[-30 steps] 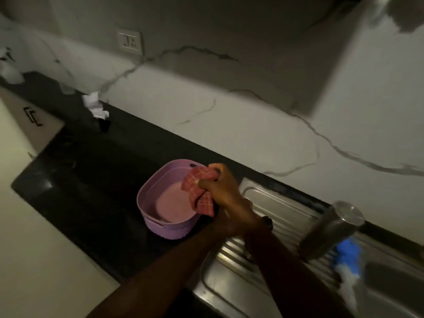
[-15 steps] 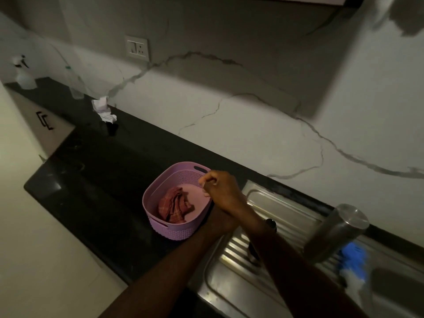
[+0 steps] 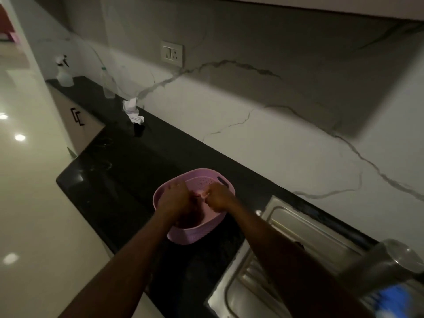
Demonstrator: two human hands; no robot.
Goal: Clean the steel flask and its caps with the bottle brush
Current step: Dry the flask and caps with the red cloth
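Step in hand: I am reading this as a drying or putting-away interval, both hands working inside the pink basket (image 3: 220, 180) on the dark table (image 3: 128, 180). Left hand (image 3: 175, 198) is reaching down over a dark reddish cloth (image 3: 192, 220), fingers loosely curled; grip unclear. Right hand (image 3: 218, 198) is pinching something small and pale. Steel flask (image 3: 376, 265) is lying on the sink drainboard (image 3: 298, 228), blue bottle brush (image 3: 394, 301) just beside. Next: returning to the flask.

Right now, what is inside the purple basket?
Both hands reach into the purple basket: left hand, right hand. A dark reddish cloth shows beneath them, mostly covered. The perforated far wall is visible; the rest of the floor is hidden.
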